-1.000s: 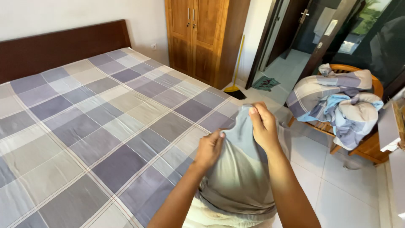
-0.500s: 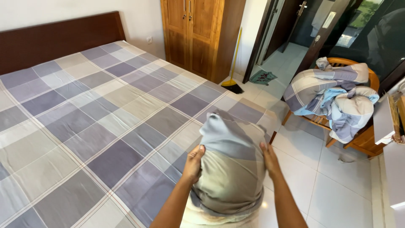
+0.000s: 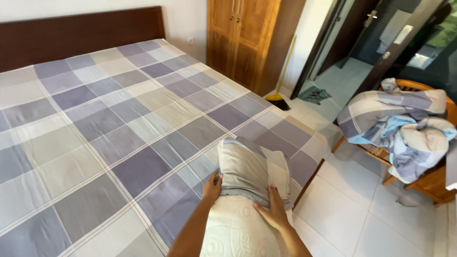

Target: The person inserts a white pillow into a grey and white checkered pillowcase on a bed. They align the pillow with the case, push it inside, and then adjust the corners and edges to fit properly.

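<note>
I see left hand point(image 3: 212, 186), right hand point(image 3: 272, 212) fingers pinching pillowcase point(image 3: 247, 171) over pillow point(image 3: 235, 231); bed point(image 3: 109, 138) beneath, chair point(image 3: 423, 181) right of bed.

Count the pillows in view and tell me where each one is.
1. The white pillow stands at the bed's near edge, half inside a grey checked pillowcase that the left hand and right hand grip. The bedding pile on the wooden chair may hide others.

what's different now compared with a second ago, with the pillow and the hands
The grey pillowcase has come down from in front of the chest onto the bed, and the white pillow now shows at its open end. The left hand and right hand have kept their grip on its edge. The bedding on the chair has not moved.
</note>
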